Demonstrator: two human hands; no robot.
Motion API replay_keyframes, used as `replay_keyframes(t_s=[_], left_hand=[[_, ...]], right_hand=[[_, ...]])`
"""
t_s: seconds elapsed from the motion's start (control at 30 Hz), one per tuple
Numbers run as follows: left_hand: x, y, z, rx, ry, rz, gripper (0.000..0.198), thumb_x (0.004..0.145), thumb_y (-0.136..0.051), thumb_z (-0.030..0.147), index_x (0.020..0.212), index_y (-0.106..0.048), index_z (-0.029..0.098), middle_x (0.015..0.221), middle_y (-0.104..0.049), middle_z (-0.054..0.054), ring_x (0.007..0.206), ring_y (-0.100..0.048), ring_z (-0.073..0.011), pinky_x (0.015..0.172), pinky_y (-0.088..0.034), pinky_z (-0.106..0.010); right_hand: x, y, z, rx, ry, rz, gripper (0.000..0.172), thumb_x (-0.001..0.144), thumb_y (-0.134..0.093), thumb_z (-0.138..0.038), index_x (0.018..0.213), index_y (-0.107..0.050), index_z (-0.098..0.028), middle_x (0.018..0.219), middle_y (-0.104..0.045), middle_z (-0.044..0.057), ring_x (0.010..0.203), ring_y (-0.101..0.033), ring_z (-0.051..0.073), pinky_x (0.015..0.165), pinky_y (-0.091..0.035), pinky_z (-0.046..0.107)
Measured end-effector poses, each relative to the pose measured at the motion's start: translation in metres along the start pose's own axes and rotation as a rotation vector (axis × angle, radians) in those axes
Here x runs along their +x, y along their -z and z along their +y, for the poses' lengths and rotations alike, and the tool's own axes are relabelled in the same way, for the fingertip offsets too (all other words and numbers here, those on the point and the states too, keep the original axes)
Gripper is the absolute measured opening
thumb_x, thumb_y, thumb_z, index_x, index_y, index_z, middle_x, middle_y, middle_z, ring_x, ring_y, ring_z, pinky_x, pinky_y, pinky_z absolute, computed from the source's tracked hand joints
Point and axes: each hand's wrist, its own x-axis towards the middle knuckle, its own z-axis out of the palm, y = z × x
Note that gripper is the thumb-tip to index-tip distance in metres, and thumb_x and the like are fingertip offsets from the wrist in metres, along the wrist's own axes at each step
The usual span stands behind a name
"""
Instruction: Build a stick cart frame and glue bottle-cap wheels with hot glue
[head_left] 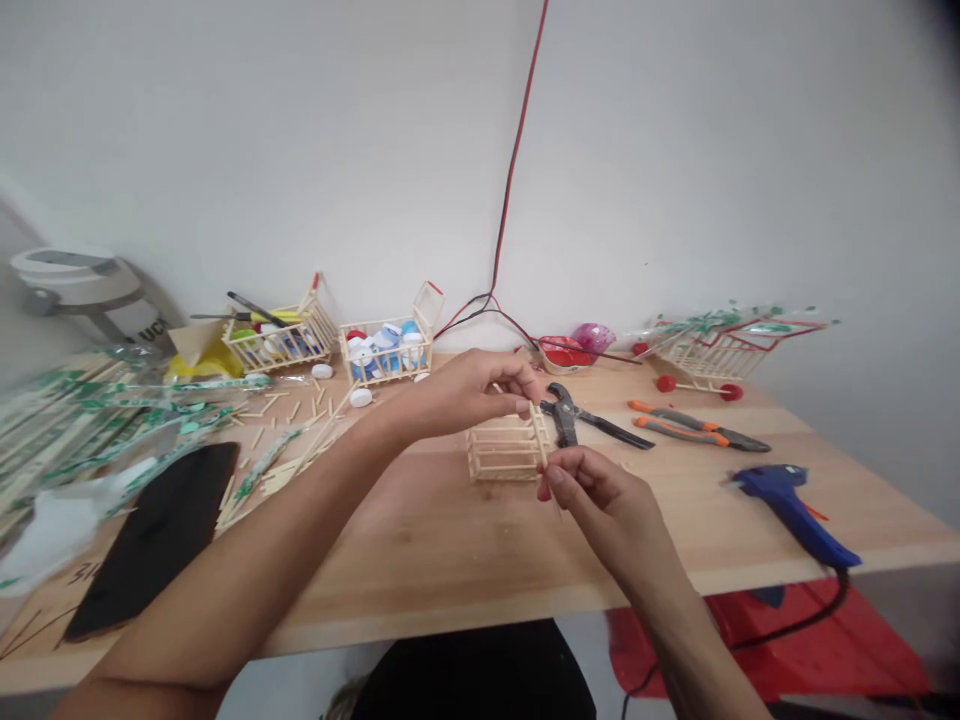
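One thin pale stick stretches in front of me: the left hand pinches its far end, and the right hand grips its near part between finger and thumb. It runs along the right side of a small stick frame on the wooden table; whether the two touch, I can't tell. Black pliers lie just to the frame's right, a blue glue gun farther right
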Motion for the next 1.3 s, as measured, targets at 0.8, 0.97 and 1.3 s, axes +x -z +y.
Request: replay_keyframes(t_s=[0.8, 0.97, 1.3], left_hand=[[-0.076, -0.009, -0.041, -0.896, 0.376, 0.556, 0.015, 0.083, -0.065, 0.023, 0.083, -0.052, 0.016, 0.06, -0.052, 0.004, 0.043, -0.045, -0.0057, 0.042, -0.035, -0.016], [-0.076, -0.015, -0.042, -0.876, 0.411, 0.625, 0.009, 0.086, -0.058, 0.021, 0.083, -0.052, 0.015, 0.057, -0.05, 0.005, 0.035, -0.029, -0.001, 0.037, -0.019, -0.012], [-0.077, -0.025, -0.046, -0.82, 0.353, 0.552, 0.023, 0.079, -0.067, 0.034, 0.084, -0.054, 0.015, 0.06, -0.056, 0.003, 0.035, -0.03, -0.0007, 0.037, -0.017, -0.014]], right_hand=[[0.03, 0.082, 0.105, -0.723, 0.101, 0.176, 0.064, 0.086, -0.052, -0.063, 0.125, -0.06, -0.012, 0.134, -0.057, 0.023, 0.127, -0.051, 0.036, 0.101, -0.044, 0.053], [0.041, 0.091, 0.111, -0.853, 0.048, 0.075, 0.063, 0.087, -0.048, -0.062, 0.119, -0.062, -0.01, 0.13, -0.06, 0.024, 0.126, -0.052, 0.037, 0.105, -0.041, 0.051], [0.066, 0.037, 0.073, -1.191, -0.209, -0.3, 0.069, 0.085, -0.055, -0.047, 0.14, -0.041, -0.007, 0.119, -0.061, 0.027, 0.11, -0.061, 0.039, 0.086, -0.044, 0.046]])
